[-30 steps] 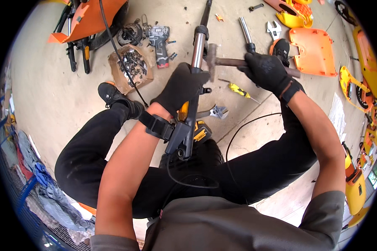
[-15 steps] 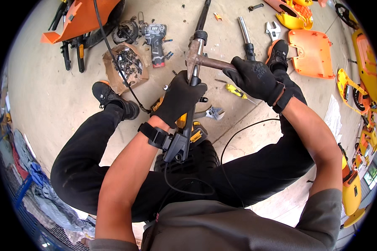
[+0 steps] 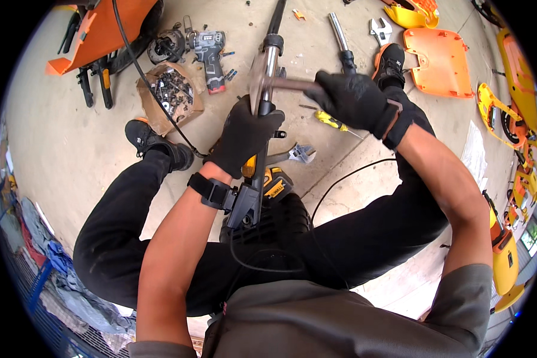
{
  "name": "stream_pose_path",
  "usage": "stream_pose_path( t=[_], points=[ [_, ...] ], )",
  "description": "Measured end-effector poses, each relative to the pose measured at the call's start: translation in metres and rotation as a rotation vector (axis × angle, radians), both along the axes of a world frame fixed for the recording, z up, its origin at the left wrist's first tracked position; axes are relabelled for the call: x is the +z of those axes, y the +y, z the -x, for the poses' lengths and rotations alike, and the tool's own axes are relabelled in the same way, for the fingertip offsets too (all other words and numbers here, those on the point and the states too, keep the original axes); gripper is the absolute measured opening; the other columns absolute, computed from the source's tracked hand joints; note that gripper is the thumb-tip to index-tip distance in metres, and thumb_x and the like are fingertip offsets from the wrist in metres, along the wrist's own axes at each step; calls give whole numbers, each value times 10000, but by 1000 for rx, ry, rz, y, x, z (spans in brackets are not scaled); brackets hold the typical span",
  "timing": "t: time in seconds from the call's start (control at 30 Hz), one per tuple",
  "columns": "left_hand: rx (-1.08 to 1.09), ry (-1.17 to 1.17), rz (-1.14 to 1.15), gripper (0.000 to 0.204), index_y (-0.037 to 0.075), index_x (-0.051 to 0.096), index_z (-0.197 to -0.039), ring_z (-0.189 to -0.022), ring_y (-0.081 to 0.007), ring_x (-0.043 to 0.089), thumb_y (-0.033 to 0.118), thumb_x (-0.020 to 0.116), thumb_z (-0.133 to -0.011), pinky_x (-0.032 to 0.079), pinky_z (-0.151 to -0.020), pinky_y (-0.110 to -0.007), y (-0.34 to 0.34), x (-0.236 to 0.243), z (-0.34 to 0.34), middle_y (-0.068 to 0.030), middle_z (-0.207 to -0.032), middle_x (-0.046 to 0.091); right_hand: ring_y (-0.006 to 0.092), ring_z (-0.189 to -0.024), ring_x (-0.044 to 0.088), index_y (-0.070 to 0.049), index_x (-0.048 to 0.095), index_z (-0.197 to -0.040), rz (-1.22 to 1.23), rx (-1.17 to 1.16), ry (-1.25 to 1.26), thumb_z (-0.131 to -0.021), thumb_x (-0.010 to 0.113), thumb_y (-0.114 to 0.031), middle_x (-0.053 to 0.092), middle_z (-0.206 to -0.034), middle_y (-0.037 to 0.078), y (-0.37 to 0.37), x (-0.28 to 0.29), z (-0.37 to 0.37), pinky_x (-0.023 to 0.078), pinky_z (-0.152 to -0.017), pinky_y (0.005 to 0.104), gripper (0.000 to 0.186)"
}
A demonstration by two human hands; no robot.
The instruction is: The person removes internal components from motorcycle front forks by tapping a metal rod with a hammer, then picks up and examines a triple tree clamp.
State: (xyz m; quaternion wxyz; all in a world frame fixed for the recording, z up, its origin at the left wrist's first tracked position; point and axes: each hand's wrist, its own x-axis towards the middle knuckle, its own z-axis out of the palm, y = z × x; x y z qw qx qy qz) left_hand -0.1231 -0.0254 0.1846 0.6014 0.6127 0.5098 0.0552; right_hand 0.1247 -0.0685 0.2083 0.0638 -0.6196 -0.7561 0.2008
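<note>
Head view: left hand (image 3: 244,137), gloved, wrapped firmly round tube (image 3: 270,64), which slants up centre; right hand (image 3: 359,104), gloved, closed round hammer (image 3: 289,85); hammer's blurred head at tube's shiny section, contact uncertain; screwdriver (image 3: 330,120) right of tube; drill (image 3: 209,58), box (image 3: 192,112) left.

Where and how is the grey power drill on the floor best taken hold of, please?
The drill is probably best taken by its grip, the narrower part between body and red-ended base, coming from above on the near side. It lies on its side, grip running toward the picture's lower edge; the cardboard box stands close on the left.
</note>
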Motion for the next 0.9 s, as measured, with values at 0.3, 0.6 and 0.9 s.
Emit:
stream_pose_path(
  t=[0.3,0.6,0.9],
  points=[
    [21,-31,-63,268,9,614,-885,-588,-106,570,233,749,-828,476,-538,-289,0,-7,1,-25,-684,593,369,-625,650,-72,597,-927,-2,-33,-19,-993,549,-399,622,-627,147,-3,-3,2,504,-730,478,337],
    [91,-68,13,251,5,614,-891,-595,-105,585,202,759,-832,482,-535,-278,1,-4,-1,-34,-716,610,389,-620,636,-78,595,-930,-32,-76,-3,-984,578,-367,605,-635,166,1,-3,0,514,-577,485,294],
    [116,-24,-25,272,0,622,-900,-604,-117,596,204,776,-808,485,-539,-290,-3,0,2,-47,-720,618,324,-626,678,-113,616,-929,74,-73,-94,-998,518,-425,654,-639,105,-1,-6,8,393,-914,634,334]
  ],
)
